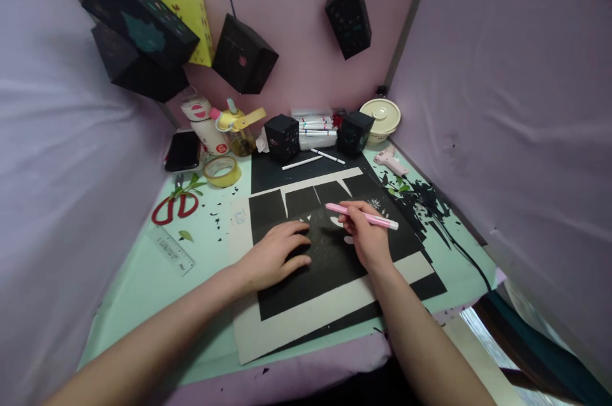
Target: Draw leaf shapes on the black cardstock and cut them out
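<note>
My right hand (366, 234) pinches a slim pink pen-shaped craft knife (356, 213), its front end pointing left above the black paper; the tip is too small to make out. The black paper (287, 294) has cut-out leaf and petal shapes on its right part and lies on a larger white board (306, 320). Fingers apart, my left hand (282, 252) rests flat on the paper, left of the knife, with nothing held. Faint drawn marks show on the paper between the hands. More black sheet (301, 173) sticks out behind the board.
Red-handled scissors (176, 205), a clear ruler (173, 252) and a yellow tape roll (222, 171) lie left. At right are a pink glue gun (391, 162) and black paper scraps (425, 205). Behind stand black boxes (282, 138), markers (316, 129) and a lidded bowl (380, 118).
</note>
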